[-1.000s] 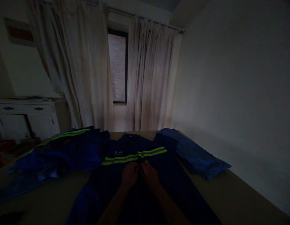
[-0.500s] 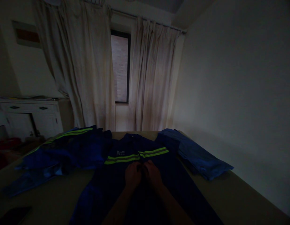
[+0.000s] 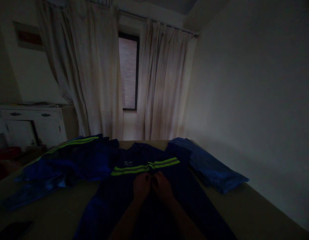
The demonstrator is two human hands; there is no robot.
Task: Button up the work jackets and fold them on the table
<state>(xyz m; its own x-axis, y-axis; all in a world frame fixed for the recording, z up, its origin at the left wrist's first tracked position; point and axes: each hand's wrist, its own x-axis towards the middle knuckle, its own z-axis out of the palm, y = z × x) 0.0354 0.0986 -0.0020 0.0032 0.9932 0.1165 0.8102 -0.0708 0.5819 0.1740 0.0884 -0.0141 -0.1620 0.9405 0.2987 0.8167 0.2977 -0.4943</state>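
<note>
A dark blue work jacket (image 3: pixel 189 186) with yellow-green reflective stripes across the chest lies spread face up, its collar pointing away from me. My left hand (image 3: pixel 141 186) and my right hand (image 3: pixel 161 186) meet at its front opening, just below the stripes. Fingers of both hands are bent and pinched on the jacket's front edges, close together. The dim light hides the exact spot they grip, and any button there cannot be made out.
To the left lies a heap of blue clothes (image 3: pixel 81 161), one with a reflective stripe. Folded blue trousers (image 3: pixel 209 163) rest at the right on the table (image 3: pixel 254 213). A dark flat object (image 3: pixel 15 230) is at the near left. Behind stand a white cabinet (image 3: pixel 46 125) and curtains (image 3: pixel 101 76).
The fingers of both hands have shifted slightly at the jacket's front opening. The jacket and the other clothes stay in place.
</note>
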